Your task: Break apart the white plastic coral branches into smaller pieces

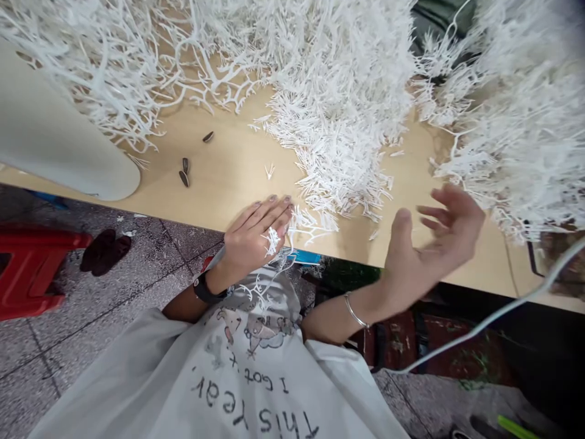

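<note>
My left hand (258,235) rests at the near edge of the tabletop (228,164), palm down, over a white branched plastic piece (311,225). Its fingers lie close together, and what they grip underneath is hidden. More thin white branching (258,289) hangs below that hand in front of the shirt. My right hand (432,235) is raised over the table edge at the right, fingers apart and nothing between them. Between and beyond the hands lies a pile of small white sprigs (338,158).
Heaps of white branches fill the back left (119,67) and right (525,122). A white cylinder (68,134) lies at the left, near several dark seeds (184,164). A white cable (493,311) crosses at lower right. A red stool (41,244) stands on the floor.
</note>
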Available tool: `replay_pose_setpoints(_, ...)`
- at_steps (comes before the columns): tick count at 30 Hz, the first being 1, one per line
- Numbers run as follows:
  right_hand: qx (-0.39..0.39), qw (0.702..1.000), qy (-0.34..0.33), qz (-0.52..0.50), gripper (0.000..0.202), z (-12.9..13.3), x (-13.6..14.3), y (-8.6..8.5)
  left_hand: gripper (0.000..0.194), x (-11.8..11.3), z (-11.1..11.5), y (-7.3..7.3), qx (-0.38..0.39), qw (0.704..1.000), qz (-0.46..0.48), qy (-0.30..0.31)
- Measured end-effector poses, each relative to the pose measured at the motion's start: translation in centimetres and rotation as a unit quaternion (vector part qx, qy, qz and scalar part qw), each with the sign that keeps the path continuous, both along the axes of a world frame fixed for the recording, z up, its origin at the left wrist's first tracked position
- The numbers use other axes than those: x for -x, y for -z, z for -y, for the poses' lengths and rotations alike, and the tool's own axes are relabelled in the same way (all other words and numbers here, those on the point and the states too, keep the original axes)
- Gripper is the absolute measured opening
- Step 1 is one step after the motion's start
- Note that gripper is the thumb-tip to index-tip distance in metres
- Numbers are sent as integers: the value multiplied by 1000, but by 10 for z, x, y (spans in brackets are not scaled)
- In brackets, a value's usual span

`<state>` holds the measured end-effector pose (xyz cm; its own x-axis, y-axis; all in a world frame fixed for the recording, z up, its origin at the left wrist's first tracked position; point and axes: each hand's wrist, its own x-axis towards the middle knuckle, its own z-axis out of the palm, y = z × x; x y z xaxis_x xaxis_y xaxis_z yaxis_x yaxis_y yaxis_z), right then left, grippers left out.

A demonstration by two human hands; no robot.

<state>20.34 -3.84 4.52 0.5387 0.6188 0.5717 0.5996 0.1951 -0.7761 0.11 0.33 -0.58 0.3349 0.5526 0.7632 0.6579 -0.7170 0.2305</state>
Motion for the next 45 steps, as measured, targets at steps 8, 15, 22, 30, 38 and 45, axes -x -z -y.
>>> replay_pose_setpoints(8, 115, 965, -232, 45, 13, 0, 24, 7, 29, 2, 0, 0, -2, 1000, -20, 8)
replay_pose_setpoints(15, 96, 985, -143, -30, 12, 4, 35, 11, 30, 3, 0, 0, -1, 999, -33, 10)
replay_pose_setpoints(22, -7, 990, -58, -131, 22, -3, 57, 13, 32, 0, -1, 7, -44, 999, -17, 7)
replay_pose_setpoints(30, -140, 978, -14, -151, 22, -22, 73, 21, 29, -1, -1, -3, 30, 999, 26, 11)
replay_pose_setpoints(38, -145, 975, 27, -164, 19, -31, 85, 23, 26, -4, 1, -4, 55, 995, 83, 22)
replay_pose_setpoints(45, -183, 960, 145, -156, 32, -37, 29, 9, 24, 1, 3, 4, 39, 985, 167, 11)
